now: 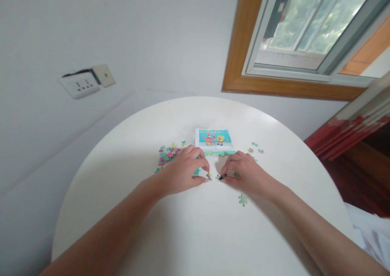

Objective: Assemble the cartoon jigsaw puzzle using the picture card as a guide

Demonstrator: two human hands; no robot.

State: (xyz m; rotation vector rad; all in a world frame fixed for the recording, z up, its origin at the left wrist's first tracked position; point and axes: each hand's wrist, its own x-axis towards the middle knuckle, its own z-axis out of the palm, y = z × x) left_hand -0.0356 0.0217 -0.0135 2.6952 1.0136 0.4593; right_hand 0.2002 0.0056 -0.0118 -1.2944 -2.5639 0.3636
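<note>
Two pinched puzzle pieces [209,177] between the facing hands [189,165]

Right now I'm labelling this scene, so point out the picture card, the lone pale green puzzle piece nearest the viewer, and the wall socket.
Picture card [214,139], head view: middle of its printed face.
Pale green puzzle piece [243,200], head view: centre of its body.
Wall socket [81,85], head view: its faceplate.

White table [195,235], puzzle work.
Left hand [187,166] pinches colourful piece [209,177]; right hand [245,172] pinches small piece [218,177], print too blurred to tell. Picture card [215,139] far, piece pile [167,155] left.
</note>
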